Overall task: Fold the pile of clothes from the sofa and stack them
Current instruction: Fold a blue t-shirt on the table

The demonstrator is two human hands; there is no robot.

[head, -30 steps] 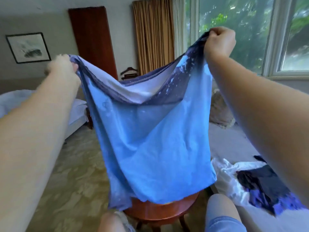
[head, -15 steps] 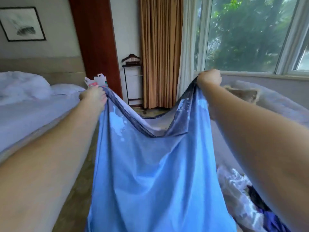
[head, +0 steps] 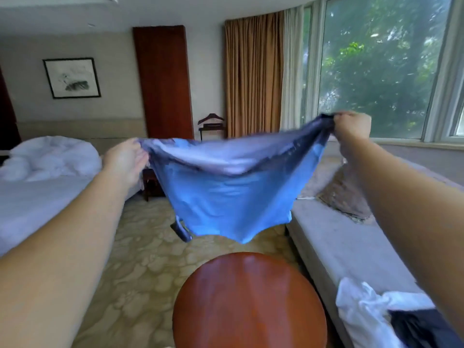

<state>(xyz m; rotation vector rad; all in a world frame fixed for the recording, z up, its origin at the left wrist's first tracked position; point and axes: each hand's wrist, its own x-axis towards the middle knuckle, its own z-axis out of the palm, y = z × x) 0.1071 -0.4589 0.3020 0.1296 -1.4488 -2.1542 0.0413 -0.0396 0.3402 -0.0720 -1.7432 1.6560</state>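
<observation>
L hand (head: 125, 159) & R hand (head: 351, 129) are out front at arm's length, each gripping a top corner of the blue shirt (head: 231, 197): R fingers clenched tight round the dark bunched edge, L grip motion-blurred, but the cloth starts right at its fingertips. Shirt hangs mid-air, stretched between them w/ top edge sagging & hem loose above the carpet (head: 140, 259), beyond the round table (head: 248, 302), between bed (head: 37, 197) on left & sofa (head: 334, 237) on right. On the sofa by R forearm lies the pile (head: 364, 312) of white & dark clothes, cushion (head: 346, 194) further back.
</observation>
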